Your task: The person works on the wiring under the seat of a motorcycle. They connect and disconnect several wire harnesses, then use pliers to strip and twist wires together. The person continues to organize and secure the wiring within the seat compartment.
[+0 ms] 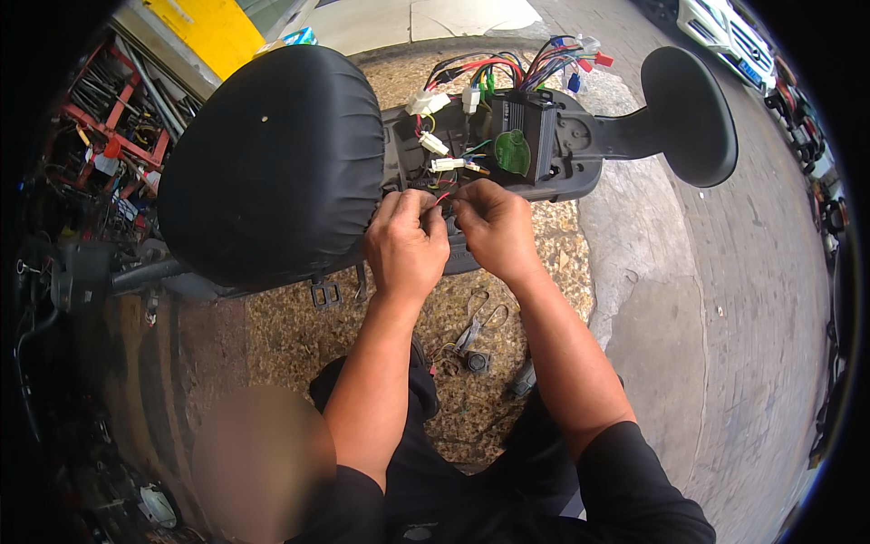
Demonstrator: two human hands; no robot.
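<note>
Both my hands meet over the open rear of an electric scooter, just right of its black padded seat (272, 163). My left hand (405, 240) has its fingers pinched together at one side of a thin red wire (442, 197). On the other side, my right hand (497, 227) pinches at the same wire; its far end is hidden by the fingers. Just beyond them lie white plug connectors (447, 165) with coloured leads. A black finned controller box (530, 136) carries a green leaf-shaped piece (513, 152). Bundled coloured wires (553, 63) spread from its far side.
A round black backrest (691, 116) sticks out to the right. Scissors (471, 331) and a small black round-faced part (478, 363) lie on the speckled ground below my hands. A red rack (118, 118) of tools stands at left; a white car (725, 36) is far right.
</note>
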